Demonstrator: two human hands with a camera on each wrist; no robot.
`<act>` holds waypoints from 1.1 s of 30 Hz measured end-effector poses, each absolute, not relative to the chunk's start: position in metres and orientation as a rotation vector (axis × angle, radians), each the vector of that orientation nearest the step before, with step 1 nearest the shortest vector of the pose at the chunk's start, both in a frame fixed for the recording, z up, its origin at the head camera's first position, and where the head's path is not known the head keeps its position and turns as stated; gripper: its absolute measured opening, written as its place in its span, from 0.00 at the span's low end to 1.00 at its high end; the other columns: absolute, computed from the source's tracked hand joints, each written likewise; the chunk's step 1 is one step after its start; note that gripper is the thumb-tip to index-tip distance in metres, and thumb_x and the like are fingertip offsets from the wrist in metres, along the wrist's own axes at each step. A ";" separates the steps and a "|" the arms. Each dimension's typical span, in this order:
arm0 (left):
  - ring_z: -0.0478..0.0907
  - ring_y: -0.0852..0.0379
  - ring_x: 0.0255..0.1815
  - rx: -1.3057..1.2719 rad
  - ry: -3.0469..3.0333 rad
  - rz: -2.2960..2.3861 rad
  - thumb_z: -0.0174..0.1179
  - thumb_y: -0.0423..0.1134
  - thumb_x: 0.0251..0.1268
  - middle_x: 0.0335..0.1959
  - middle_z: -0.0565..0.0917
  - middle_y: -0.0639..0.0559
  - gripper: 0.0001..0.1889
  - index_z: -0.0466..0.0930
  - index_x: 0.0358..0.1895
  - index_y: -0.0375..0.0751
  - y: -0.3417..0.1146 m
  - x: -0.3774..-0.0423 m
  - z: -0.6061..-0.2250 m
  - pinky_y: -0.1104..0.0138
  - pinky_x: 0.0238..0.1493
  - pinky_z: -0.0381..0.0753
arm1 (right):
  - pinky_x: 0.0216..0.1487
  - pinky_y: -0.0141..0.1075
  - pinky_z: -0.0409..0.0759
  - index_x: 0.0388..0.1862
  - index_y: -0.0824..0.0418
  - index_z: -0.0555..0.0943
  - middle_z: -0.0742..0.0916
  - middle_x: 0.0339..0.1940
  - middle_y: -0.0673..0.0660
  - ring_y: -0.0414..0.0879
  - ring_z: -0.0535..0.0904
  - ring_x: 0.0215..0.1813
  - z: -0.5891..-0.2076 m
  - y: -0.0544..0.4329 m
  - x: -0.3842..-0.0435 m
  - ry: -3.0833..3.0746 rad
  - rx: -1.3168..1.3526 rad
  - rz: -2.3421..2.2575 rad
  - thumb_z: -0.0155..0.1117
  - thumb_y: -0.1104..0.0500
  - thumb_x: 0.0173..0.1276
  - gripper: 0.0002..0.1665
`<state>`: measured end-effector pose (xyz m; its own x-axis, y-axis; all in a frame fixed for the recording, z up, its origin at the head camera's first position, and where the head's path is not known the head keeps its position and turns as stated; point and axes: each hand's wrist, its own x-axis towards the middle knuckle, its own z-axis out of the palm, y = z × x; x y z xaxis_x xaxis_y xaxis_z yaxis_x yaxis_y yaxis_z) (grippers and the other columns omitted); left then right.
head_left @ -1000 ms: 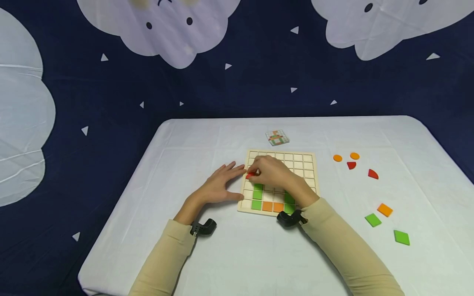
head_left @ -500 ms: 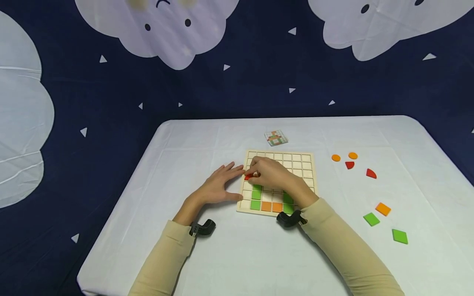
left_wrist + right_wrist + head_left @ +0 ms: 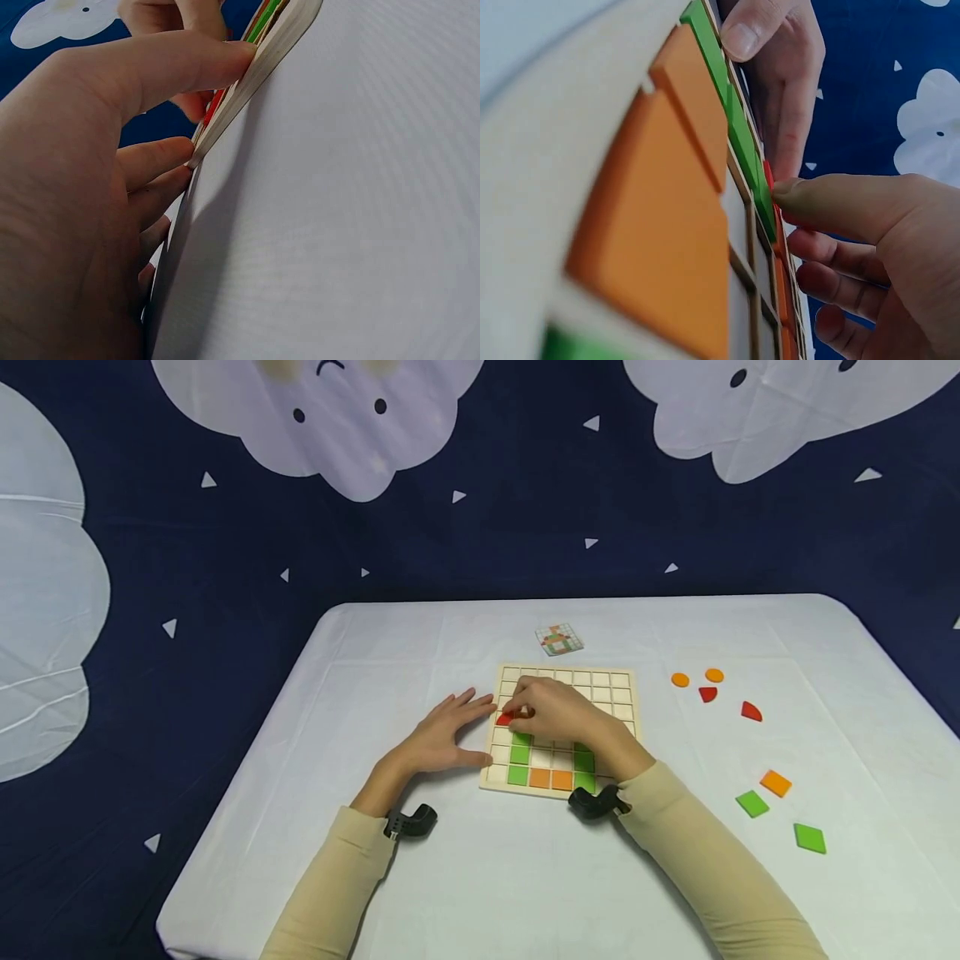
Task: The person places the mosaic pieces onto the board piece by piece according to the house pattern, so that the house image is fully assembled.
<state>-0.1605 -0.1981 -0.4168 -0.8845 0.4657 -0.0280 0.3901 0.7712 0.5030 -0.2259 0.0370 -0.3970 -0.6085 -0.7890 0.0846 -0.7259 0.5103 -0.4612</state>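
Observation:
A wooden grid board (image 3: 622, 702) lies on the white table. My left hand (image 3: 442, 735) is spread at its left side, thumb and fingertips touching the edge, as the left wrist view also shows. A red quarter-circle tile (image 3: 503, 719) sits at the board's left column. My right hand (image 3: 558, 710) reaches over the board, thumb and index finger pinching at this tile; the other fingers are bent. Green tiles (image 3: 519, 755) and orange square tiles (image 3: 540, 778) fill cells nearer the front. Further orange tiles (image 3: 783, 289) show partly under the right hand in the right wrist view.
A small pattern card (image 3: 559, 639) lies behind the board. To the right are two orange round tiles (image 3: 680, 680), red quarter-circle tiles (image 3: 752, 711), an orange square tile (image 3: 776, 783) and green square tiles (image 3: 810, 838). A dark cloth with clouds hangs behind the table.
My right hand has shifted slightly to the right, showing more of the red quarter-circle tile, which now lies flat in the left column. The left hand has kept its place.

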 end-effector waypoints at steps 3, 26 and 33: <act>0.41 0.58 0.76 0.675 2.809 0.743 0.65 0.61 0.51 0.74 0.56 0.63 0.44 0.63 0.73 0.52 -0.198 -0.160 -0.416 0.60 0.74 0.37 | 0.35 0.34 0.75 0.48 0.55 0.87 0.80 0.36 0.46 0.39 0.74 0.33 -0.396 0.044 -0.226 2.598 -1.307 -0.710 0.68 0.52 0.63 0.15; 0.40 0.60 0.76 0.676 2.821 0.725 0.67 0.59 0.49 0.74 0.57 0.64 0.44 0.63 0.72 0.52 -0.198 -0.159 -0.422 0.64 0.74 0.36 | 0.37 0.37 0.76 0.46 0.51 0.86 0.84 0.38 0.43 0.42 0.76 0.36 -0.395 0.139 -0.214 2.589 -1.131 -0.880 0.71 0.57 0.59 0.15; 0.41 0.59 0.76 0.678 2.820 0.723 0.66 0.59 0.50 0.74 0.57 0.64 0.43 0.63 0.72 0.52 -0.196 -0.161 -0.420 0.63 0.74 0.36 | 0.33 0.36 0.76 0.45 0.49 0.86 0.83 0.37 0.42 0.42 0.75 0.34 -0.390 0.171 -0.214 2.621 -1.057 -0.865 0.71 0.57 0.59 0.14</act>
